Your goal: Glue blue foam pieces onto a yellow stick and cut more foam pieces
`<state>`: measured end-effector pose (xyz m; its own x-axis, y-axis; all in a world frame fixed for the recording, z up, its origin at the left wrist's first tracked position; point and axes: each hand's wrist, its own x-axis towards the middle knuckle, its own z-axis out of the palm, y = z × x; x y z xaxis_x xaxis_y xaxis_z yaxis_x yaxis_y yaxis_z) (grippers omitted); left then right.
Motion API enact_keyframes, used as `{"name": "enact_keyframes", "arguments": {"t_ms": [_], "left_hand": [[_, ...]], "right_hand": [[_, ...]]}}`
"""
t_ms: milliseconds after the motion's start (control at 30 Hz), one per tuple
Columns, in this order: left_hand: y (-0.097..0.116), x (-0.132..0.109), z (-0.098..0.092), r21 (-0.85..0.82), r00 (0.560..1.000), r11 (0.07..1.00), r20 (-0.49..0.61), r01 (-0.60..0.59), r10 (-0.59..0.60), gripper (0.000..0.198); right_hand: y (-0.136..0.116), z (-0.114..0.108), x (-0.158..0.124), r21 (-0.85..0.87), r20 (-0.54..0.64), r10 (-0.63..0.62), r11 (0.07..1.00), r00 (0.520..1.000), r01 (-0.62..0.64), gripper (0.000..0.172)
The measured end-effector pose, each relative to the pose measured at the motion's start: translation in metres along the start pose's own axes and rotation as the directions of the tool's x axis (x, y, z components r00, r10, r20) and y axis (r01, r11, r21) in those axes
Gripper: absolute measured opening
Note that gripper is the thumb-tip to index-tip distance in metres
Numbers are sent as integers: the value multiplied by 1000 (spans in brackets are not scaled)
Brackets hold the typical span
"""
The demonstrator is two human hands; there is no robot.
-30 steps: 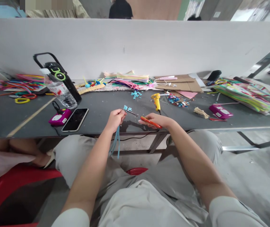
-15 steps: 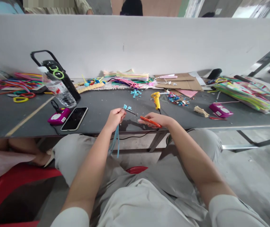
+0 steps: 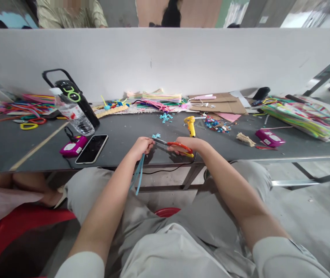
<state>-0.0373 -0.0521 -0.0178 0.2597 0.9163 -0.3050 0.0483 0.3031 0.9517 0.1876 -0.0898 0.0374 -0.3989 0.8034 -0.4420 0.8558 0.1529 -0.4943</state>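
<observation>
My left hand (image 3: 142, 147) is closed around a bundle of thin light-blue pipe cleaners (image 3: 138, 175), whose long ends hang below the table edge. My right hand (image 3: 187, 142) grips a pair of scissors (image 3: 185, 147) with red-orange and yellow handles. The blades point left and reach the fingertips of my left hand; whether they touch the pipe cleaners is hidden. Small cut blue pieces (image 3: 156, 136) lie just beyond the blade tips. Farther back is a small heap of blue snippets (image 3: 165, 117).
Behind my right hand lies a yellow glue gun (image 3: 191, 126), near mixed coloured bits (image 3: 217, 124). At left are a phone (image 3: 92, 149), a purple box (image 3: 73, 146), a water bottle (image 3: 79, 120) and a black flask (image 3: 85, 106). Pipe-cleaner bundles (image 3: 300, 116) lie right. A white partition (image 3: 153, 58) stands behind.
The scissors have turned so their handle loops show more fully, and the handles are spread wider. Blue pieces at my left fingertips now appear lower, beyond the blades. The view has shifted slightly.
</observation>
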Motion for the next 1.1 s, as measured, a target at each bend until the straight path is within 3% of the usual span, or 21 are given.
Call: {"name": "enact_keyframes", "arguments": {"t_ms": [633,1100], "left_hand": [[11,7,-6,-39,976,977,71,209,-206,10],[16,15,-10,-86,942,942,123,324,-313,16]], "right_hand": [[8,-4,13,111,86,44,992,995,-53,67],[-12,-8,-2,168,110,104,978,989,-122,60]]}}
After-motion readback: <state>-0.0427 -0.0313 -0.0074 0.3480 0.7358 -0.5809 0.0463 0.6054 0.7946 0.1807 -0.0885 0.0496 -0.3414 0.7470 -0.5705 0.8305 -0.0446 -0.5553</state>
